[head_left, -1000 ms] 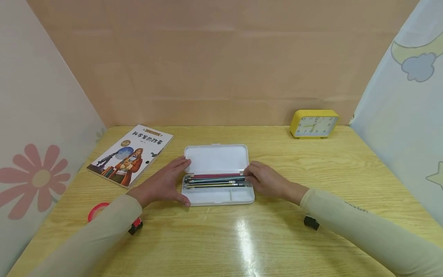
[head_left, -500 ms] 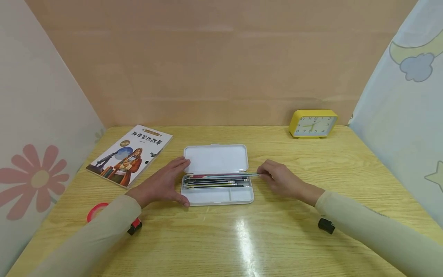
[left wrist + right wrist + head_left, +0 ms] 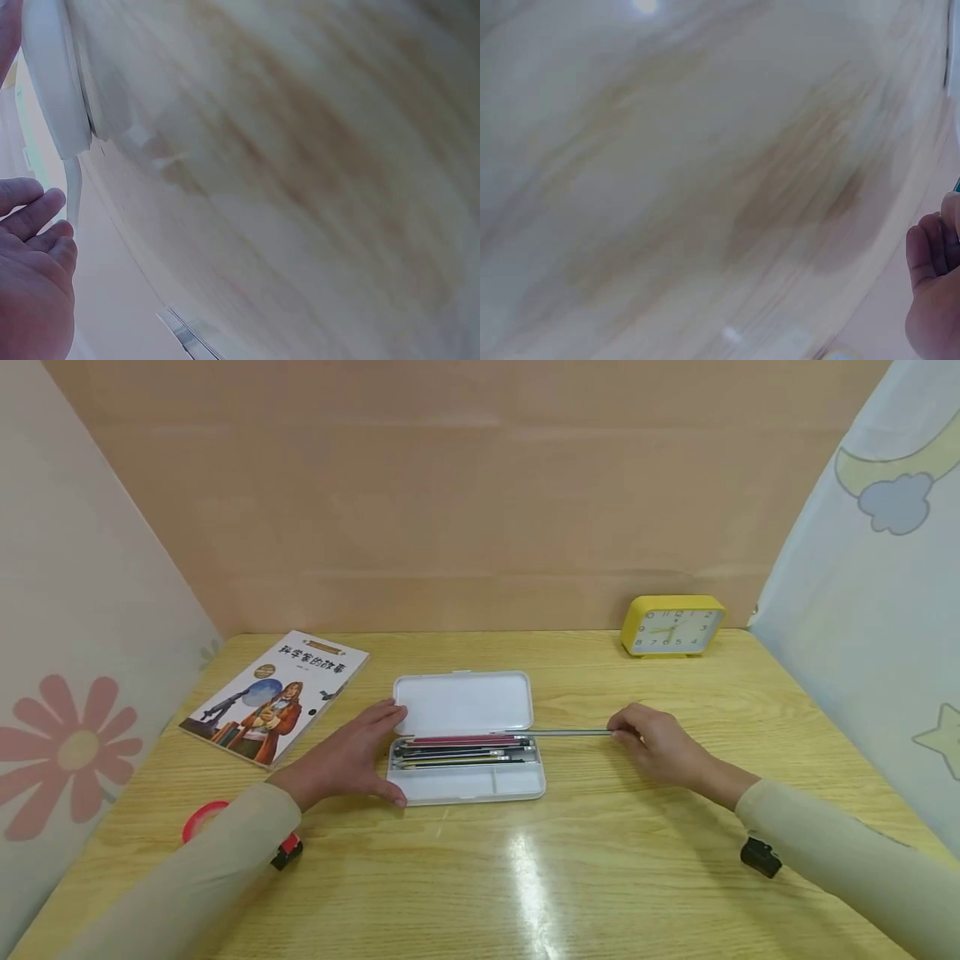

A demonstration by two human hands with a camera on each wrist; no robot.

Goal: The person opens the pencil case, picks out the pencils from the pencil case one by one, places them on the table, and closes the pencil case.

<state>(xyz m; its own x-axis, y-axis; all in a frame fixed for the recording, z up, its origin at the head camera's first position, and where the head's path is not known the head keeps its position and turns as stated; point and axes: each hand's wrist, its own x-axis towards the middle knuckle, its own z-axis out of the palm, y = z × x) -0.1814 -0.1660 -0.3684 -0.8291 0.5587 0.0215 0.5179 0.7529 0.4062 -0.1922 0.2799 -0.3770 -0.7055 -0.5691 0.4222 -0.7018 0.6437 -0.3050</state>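
An open white pencil case (image 3: 459, 788) lies on the table, its lid tipped back, with several pencils (image 3: 450, 752) in its rear compartment. My left hand (image 3: 348, 756) spans the case's left end, fingers at the lid's edge and thumb at the front corner. In the left wrist view, that hand's fingers (image 3: 37, 214) are loosely bent beside the white case (image 3: 56, 82). To the right, my right hand (image 3: 660, 743) pinches one end of a light-blue pencil (image 3: 572, 732), whose other end overlaps the case's hinge line. In the right wrist view, only part of this hand (image 3: 934, 300) shows.
A picture-covered book (image 3: 277, 697) lies at the back left. At the back right stands a yellow alarm clock (image 3: 672, 627). A red round object (image 3: 197, 818) is partly hidden by the left sleeve. Printed cloth walls border the wooden table (image 3: 480, 877).
My right hand has moved from the case's right end out to the right, drawing the light-blue pencil out with it. The left hand has stayed at the case.
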